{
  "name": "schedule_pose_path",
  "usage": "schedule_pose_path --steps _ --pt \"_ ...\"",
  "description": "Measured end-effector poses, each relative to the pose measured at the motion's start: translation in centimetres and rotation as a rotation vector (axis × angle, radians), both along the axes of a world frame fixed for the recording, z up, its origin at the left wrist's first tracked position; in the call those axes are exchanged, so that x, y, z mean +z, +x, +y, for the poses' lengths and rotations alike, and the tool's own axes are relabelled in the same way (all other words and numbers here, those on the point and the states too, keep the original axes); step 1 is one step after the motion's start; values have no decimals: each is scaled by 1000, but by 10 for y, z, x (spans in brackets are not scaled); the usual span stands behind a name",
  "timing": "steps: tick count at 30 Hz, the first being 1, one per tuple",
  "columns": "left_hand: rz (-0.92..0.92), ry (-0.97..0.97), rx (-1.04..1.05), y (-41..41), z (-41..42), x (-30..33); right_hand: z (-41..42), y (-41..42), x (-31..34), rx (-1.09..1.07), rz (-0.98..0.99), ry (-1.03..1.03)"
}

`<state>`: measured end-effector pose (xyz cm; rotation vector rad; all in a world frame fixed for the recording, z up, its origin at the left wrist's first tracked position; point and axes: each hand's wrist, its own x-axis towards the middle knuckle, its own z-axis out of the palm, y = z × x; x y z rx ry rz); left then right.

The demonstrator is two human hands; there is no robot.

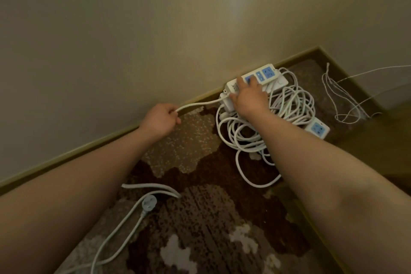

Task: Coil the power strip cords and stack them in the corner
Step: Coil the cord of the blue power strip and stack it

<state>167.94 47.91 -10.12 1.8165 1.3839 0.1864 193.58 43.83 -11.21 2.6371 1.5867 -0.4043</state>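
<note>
White cord pinched in left hand; right hand flat, fingers straight, on power strip.

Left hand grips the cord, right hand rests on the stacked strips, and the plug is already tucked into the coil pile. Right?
Not quite. The head view shows the plug lying loose on the carpet, away from the coil pile. Left hand grips the cord; right hand rests on the stacked strips.

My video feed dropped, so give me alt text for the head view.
The right hand presses the top power strip onto coiled white cords by the wall, while the left hand grips its cord. A grey plug lies loose on the carpet.
</note>
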Motion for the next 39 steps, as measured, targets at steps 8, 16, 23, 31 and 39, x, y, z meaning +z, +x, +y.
schedule_pose_path --steps 8,16,23,31,39 --pt "-70 37 -63 -4 -10 20 -5 -11 7 -21 -133 -64" --pt "66 120 -175 -19 -16 39 -8 -7 16 52 -92 -43" --pt "-5 146 -179 -12 -21 39 -10 -15 17 67 -110 -124" --pt "142 120 -139 -31 -9 41 1 -10 20 8 64 -219" --pt "77 166 -51 -40 -17 47 -24 -87 44 200 408 496"
